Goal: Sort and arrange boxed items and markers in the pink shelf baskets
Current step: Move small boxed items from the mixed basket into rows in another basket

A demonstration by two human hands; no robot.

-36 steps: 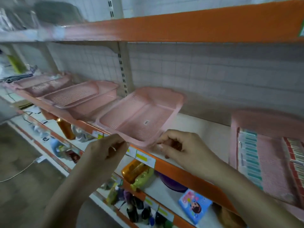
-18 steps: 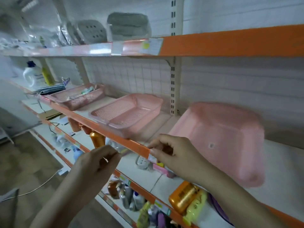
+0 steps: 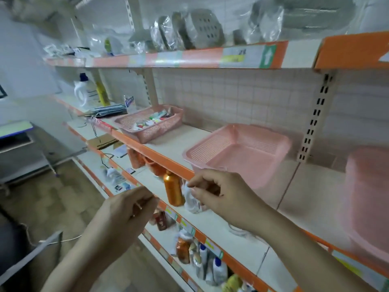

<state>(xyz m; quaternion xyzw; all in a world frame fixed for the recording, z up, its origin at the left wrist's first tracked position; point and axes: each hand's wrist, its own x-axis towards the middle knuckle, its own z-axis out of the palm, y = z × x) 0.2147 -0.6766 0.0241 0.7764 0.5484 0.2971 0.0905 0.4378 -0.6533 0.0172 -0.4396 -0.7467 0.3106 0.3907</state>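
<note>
Three pink baskets are seen on the orange-edged shelf: a far basket with markers at 11 o'clock, an empty middle basket at 1 o'clock, and a near basket at 3 o'clock. The left hand and right hand are held with fingers curled; no held object can be discerned.
</note>
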